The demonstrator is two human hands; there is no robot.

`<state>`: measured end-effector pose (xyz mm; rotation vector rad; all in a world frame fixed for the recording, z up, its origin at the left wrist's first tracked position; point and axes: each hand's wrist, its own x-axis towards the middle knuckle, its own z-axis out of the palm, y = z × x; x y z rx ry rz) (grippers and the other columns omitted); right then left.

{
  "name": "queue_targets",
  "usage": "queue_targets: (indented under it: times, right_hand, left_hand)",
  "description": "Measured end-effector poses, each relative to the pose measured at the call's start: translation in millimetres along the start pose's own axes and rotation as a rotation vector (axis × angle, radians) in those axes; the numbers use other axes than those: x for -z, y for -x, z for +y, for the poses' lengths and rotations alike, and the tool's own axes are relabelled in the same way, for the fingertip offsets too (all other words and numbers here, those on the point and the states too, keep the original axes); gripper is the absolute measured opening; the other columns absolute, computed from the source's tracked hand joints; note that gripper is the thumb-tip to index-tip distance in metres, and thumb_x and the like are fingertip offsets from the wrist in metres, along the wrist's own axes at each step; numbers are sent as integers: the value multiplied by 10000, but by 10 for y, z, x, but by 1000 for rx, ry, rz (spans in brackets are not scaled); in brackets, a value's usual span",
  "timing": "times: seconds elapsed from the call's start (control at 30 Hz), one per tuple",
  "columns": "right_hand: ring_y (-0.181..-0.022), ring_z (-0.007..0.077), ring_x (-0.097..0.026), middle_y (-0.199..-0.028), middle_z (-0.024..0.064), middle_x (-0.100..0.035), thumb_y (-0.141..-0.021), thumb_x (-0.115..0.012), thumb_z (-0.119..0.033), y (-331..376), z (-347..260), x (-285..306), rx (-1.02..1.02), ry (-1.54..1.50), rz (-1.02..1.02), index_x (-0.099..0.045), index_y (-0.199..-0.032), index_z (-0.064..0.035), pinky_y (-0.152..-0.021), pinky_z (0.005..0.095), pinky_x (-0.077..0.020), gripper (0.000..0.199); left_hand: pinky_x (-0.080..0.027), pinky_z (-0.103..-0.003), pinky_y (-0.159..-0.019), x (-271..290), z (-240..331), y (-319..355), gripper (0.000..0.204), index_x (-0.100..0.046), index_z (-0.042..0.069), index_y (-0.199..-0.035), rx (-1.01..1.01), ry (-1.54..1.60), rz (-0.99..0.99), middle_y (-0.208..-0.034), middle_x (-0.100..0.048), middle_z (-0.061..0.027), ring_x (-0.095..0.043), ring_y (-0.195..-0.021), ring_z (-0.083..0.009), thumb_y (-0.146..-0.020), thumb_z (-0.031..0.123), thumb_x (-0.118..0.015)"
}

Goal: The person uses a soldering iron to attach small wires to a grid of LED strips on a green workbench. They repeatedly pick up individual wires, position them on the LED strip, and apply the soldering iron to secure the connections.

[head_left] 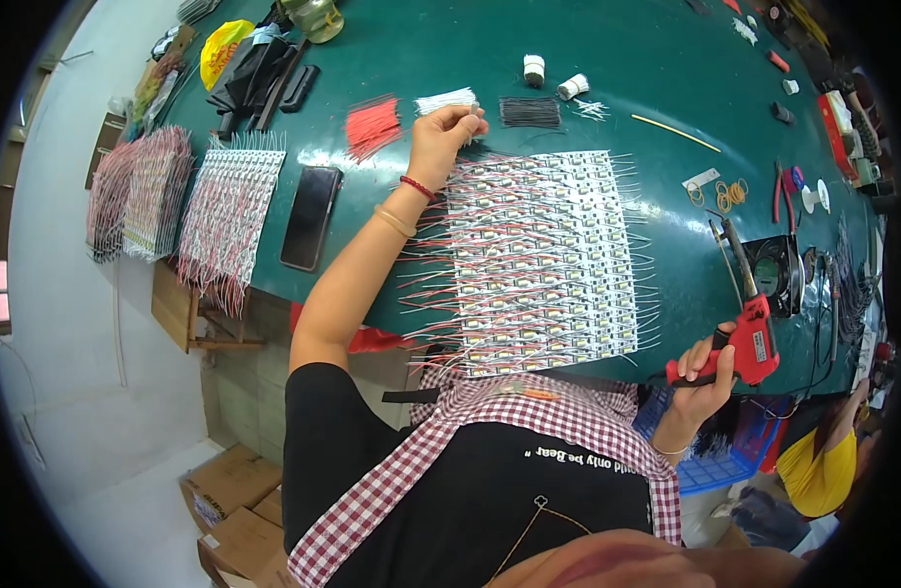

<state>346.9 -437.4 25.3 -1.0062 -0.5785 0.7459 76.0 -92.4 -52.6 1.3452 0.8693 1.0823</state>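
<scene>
Reaching across the green table [607, 59], the left hand [442, 132] is pinching a short white wire [470, 115] between thumb and fingertips, with the other fingers curled in, just beyond the far left corner of the big sheet of small white modules [543, 260]. That sheet, bristling with red and white leads, is lying in the middle of the table directly in front of the person, and it serves as the landmark here. Nearer than the sheet's right corner, the right hand [707, 377] is wrapping all its fingers tightly round the grip of a red soldering gun [749, 328], whose long tip is pointing away over the table, just right of the sheet.

Judging from this one head view, the risks are these: the forearm is hovering over loose leads and could be snagging them, dragging modules out of line; the gun's tip is sitting close to the sheet's right edge and could be scorching insulation; the pinched wire could be slipping into the white bundle [444, 99] beyond the sheet.
</scene>
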Motion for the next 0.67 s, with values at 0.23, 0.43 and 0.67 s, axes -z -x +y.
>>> queue_targets:
  times: [0.23,0.43,0.67]
  right_hand:
    - [-452,79,-407,-605,39,-469,-957,-477,-181,22,-52,-73,-34,19,26,-445,-1193,30,-429,229,-378,318]
    - [-614,94,-566,-747,27,-602,-805,-695,-78,-159,-228,-387,-247,358,137,-561,-1078,-37,-561,243,-476,306]
    - [-780,164,-577,-851,77,-612,-809,-682,-175,-143,-204,-438,-108,425,-134,-462,-1267,-36,-730,313,-478,528]
  left_hand:
    - [-499,-243,-721,-81,204,58,177,-662,-49,-938,-56,-131,-13,-823,-682,-76,-637,-770,-122,-885,103,-590]
    - [-477,-255,-616,-1010,1033,703,193,-639,-36,-751,-38,-460,-459,-674,-653,-82,-614,-642,-120,-881,76,-552]
    - [-487,-307,-697,-1721,1180,1429,206,-657,-29,-847,79,-659,-741,-853,-677,-113,-621,-770,-171,-911,150,-578]
